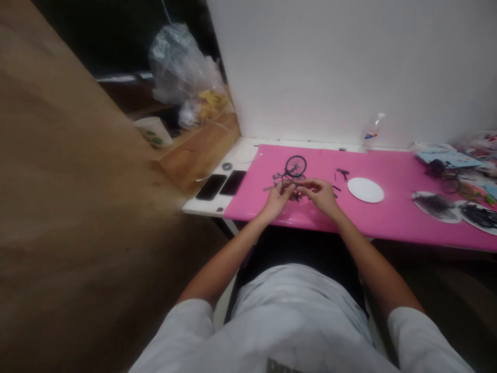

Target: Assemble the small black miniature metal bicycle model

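Note:
A small black model bicycle (pixel 295 166) is held above the pink mat, one spoked wheel pointing away from me. My left hand (pixel 278 199) grips its frame from the left with fingers closed. From the right, my right hand (pixel 319 195) pinches the same model near its middle, the fingertips of both hands almost meeting. Fingers hide much of the frame. Several small dark parts (pixel 342 173) lie to the right of my right hand, beside a white round plate (pixel 365 190).
Two dark phones (pixel 232 183) and a grey ring (pixel 227 166) lie on the table's left end. A clear bottle (pixel 373 132) stands by the wall. Plates with black parts (pixel 479 215) are at the right. Plastic bags (pixel 176 62) hang at the upper left.

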